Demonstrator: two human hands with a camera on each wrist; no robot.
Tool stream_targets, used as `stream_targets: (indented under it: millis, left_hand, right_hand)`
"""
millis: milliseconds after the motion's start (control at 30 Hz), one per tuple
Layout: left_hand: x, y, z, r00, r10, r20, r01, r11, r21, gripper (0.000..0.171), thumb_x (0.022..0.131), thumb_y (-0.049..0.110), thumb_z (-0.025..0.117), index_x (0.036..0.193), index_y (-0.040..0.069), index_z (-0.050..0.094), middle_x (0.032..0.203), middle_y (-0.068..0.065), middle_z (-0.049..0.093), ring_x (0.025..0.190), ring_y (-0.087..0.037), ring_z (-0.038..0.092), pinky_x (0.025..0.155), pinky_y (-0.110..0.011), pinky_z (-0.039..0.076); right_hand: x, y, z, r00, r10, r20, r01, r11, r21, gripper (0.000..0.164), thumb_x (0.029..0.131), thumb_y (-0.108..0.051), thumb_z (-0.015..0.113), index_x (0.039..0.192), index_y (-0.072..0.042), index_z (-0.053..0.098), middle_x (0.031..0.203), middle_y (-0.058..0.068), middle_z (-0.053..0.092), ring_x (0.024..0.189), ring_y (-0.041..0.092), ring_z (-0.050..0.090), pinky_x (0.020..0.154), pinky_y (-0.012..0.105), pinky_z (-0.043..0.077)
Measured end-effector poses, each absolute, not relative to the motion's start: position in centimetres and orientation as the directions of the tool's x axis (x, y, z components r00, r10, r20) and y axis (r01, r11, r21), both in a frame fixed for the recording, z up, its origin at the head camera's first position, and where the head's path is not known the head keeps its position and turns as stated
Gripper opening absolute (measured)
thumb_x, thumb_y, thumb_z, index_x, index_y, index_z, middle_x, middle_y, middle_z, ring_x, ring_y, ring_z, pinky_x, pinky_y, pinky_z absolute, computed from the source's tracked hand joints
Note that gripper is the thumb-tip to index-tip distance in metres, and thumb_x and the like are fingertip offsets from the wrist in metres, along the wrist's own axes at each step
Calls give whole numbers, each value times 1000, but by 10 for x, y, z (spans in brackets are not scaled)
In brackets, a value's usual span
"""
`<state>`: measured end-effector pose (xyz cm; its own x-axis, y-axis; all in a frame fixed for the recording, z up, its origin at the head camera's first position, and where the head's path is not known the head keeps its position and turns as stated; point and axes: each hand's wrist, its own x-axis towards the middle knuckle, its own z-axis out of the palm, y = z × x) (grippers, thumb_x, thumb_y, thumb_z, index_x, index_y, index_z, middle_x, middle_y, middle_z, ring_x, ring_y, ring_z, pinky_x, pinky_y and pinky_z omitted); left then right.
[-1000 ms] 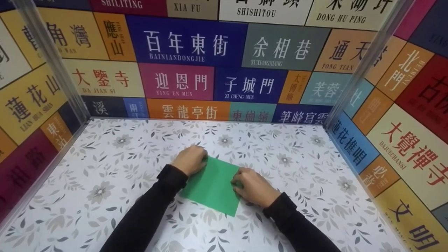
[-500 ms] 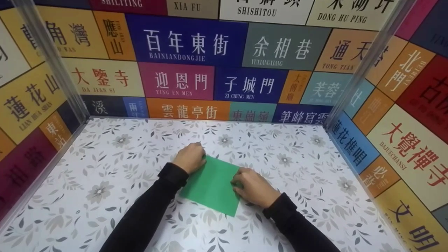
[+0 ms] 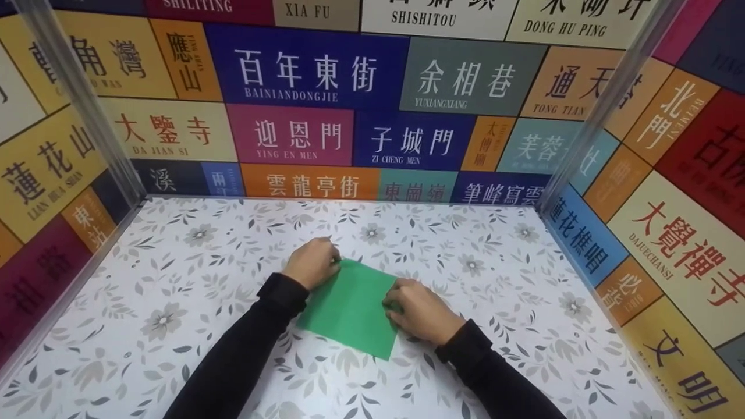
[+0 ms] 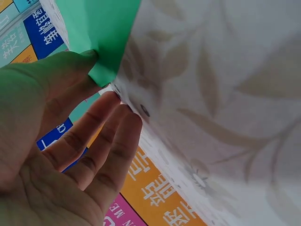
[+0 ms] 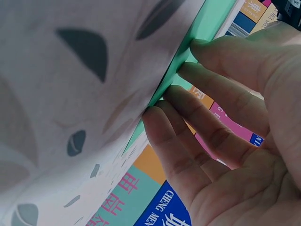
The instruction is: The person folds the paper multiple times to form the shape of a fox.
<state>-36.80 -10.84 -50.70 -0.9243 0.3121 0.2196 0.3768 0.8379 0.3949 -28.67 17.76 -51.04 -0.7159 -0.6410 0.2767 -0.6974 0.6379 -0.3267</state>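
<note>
A square sheet of green paper (image 3: 352, 311) lies on the table in the head view, turned slightly askew. My left hand (image 3: 312, 263) is at its far left corner. In the left wrist view, the thumb and index finger of the left hand (image 4: 70, 127) pinch that corner, while the other fingers extend beside it. At the right edge of the sheet is my right hand (image 3: 424, 311). The right wrist view shows the right hand (image 5: 230, 122) touching the green paper (image 5: 176, 66) with its thumb and fingertips, the fingers only lightly bent.
A white tabletop (image 3: 233, 244) with grey flowers and leaves lies under the paper. Around it stand walls of coloured sign panels (image 3: 308, 67), at the back, left and right. Clear strips run up the two back corners.
The left hand has shifted very slightly to the left and away at the far left corner. The right hand and the paper stay nearly in place; the head view drifts a little.
</note>
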Motion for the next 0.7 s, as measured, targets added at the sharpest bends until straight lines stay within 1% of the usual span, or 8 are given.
stream_targets:
  millis: [67, 167, 400, 567, 700]
  left_hand:
    - [-368, -110, -508, -927, 309, 215, 373, 831, 413, 12, 100, 5, 85, 109, 2, 92, 112, -17, 87, 106, -37, 84, 97, -55, 70]
    - [-367, -112, -509, -930, 305, 206, 367, 821, 438, 14, 101, 8, 86, 114, 3, 91, 113, -17, 86, 108, -38, 83, 99, -56, 69]
    - [-363, -116, -508, -925, 309, 221, 379, 801, 463, 17, 103, 11, 87, 119, 7, 91, 112, -14, 89, 103, -34, 84, 96, -53, 70]
    - [-361, -119, -510, -922, 301, 244, 385, 783, 488, 20, 102, 6, 86, 122, 6, 90, 112, -14, 89, 103, -33, 85, 93, -51, 71]
    - [-360, -120, -511, -909, 311, 278, 415, 751, 513, 24, 101, 1, 85, 124, 4, 89, 113, -15, 89, 104, -34, 85, 95, -50, 71]
  right_hand:
    - [-287, 177, -511, -712, -645, 278, -702, 636, -320, 15, 95, 0, 89, 110, -1, 89, 108, 13, 80, 101, 30, 79, 93, 45, 72]
    - [-288, 177, -512, -708, -648, 279, -705, 634, -316, 16, 94, 0, 89, 110, 0, 89, 107, 14, 80, 101, 31, 79, 93, 45, 71]
    - [-289, 177, -513, -707, -647, 286, -706, 621, -341, 15, 95, 2, 88, 109, 2, 89, 107, 15, 81, 101, 32, 79, 94, 44, 71]
    - [-289, 177, -513, -706, -645, 292, -707, 616, -348, 15, 95, 2, 88, 109, 2, 89, 108, 15, 81, 101, 32, 79, 94, 44, 71]
    - [-290, 178, -513, -711, -643, 285, -701, 615, -362, 16, 94, 1, 89, 110, 1, 89, 109, 15, 81, 102, 32, 80, 95, 44, 71]
